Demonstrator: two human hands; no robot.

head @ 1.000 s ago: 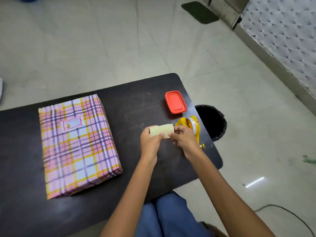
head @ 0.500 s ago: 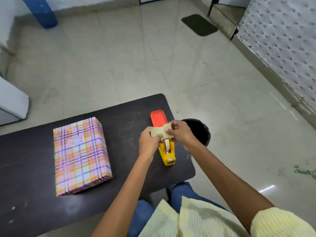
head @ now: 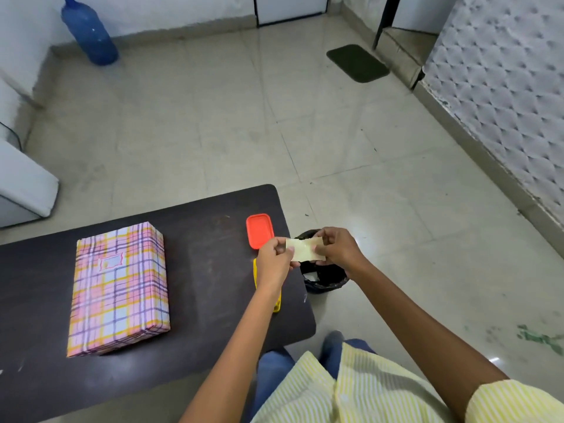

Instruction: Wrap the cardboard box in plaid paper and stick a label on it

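At the lower left of the frame, the wrapped box (head: 119, 288) is seen lying flat on the dark table (head: 207, 300), with a small label (head: 111, 261) already stuck on its top face. Right of centre, the left hand (head: 273, 261) is pinched on one end of a pale paper strip (head: 305, 253) and the right hand (head: 335, 247) on the other, above a black bin (head: 326, 280). Wrapping and labelling appear finished, and the strip is probably leftover backing. Both pinches would need to be released over the bin's mouth.

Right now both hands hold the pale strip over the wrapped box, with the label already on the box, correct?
No. The head view shows the left hand and right hand pinching the pale strip over the black bin, not over the wrapped box; the label is already on the box.
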